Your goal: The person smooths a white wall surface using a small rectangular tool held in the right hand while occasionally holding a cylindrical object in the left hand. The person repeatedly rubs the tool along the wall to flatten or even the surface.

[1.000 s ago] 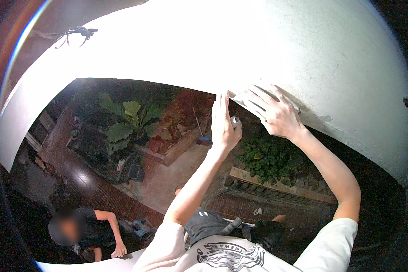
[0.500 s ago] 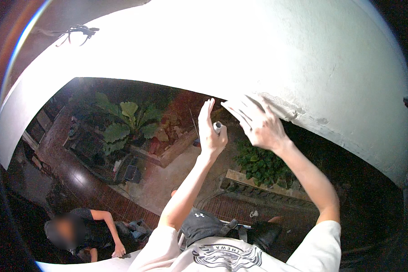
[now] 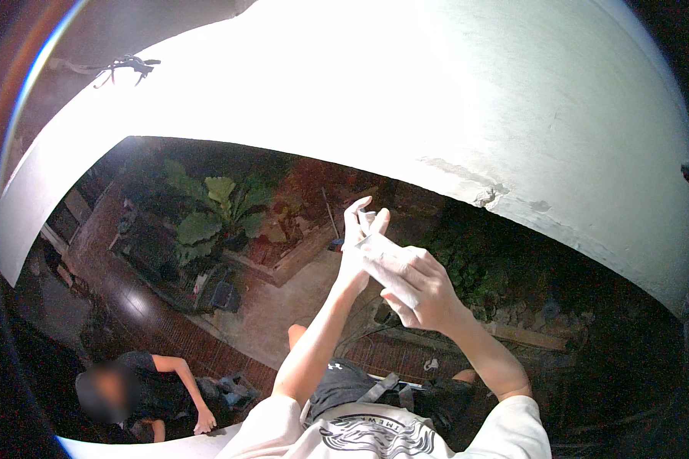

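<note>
Nearest us at six o'clock is the wearer's white T-shirt (image 3: 383, 432), printed with a dark graphic. Just off center toward four o'clock, the right hand (image 3: 427, 287) grasps a flat pale piece (image 3: 394, 274), its exact kind unclear to us. Close to center at one o'clock, the left hand (image 3: 352, 246) holds a small white tube (image 3: 368, 217), fingers partly spread. The flat piece overlaps the left hand in our view; whether they touch, we cannot tell. A second ago, we saw both hands at the lower edge of the white wall (image 3: 360, 92), the flat piece against it; now they are below and apart from it, the chipped patch (image 3: 484, 194) between two and three o'clock fully exposed. At eight o'clock, a co-worker (image 3: 164, 389) in a dark shirt keeps one hand by a white ledge (image 3: 180, 444). Farther off, we find a broad-leaved plant (image 3: 220, 200) between nine and ten o'clock.
</note>
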